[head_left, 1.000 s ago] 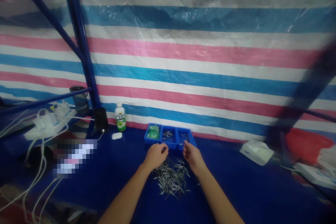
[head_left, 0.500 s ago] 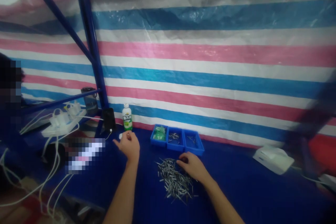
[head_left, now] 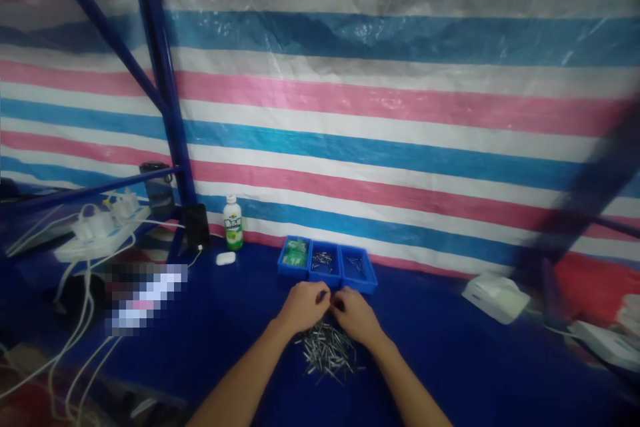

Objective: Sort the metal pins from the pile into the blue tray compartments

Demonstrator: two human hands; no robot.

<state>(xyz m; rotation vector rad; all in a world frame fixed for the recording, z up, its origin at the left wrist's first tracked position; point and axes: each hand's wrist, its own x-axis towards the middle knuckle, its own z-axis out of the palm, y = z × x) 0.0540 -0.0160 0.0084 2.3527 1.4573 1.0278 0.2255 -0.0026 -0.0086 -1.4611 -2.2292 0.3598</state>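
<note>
My left hand (head_left: pixel 305 305) and my right hand (head_left: pixel 357 315) meet over the far edge of a loose pile of thin silvery metal pins (head_left: pixel 330 355) on the blue table. Both have curled fingers with the fingertips close together; anything between them is hidden or too small to make out. Just beyond the hands, three joined blue bins stand in a row. A left bin (head_left: pixel 287 269) holds green-and-clear plastic packets, a middle bin (head_left: pixel 324 275) several small metal pieces, and a right bin (head_left: pixel 361 285) a few thin pieces.
A white-and-green bottle (head_left: pixel 233 225) stands behind a small white case (head_left: pixel 226 258). Leftward are a black phone (head_left: pixel 195 225), a power strip (head_left: pixel 95 240) with trailing cables and a pixelated bright patch. To the right sits a white tissue pack (head_left: pixel 496 297). Striped sheeting hangs behind.
My left hand has moved right, from beside the bottle and white case to the pile, meeting my right hand. The right hand stays by the pile. The view has shifted slightly rightward.
</note>
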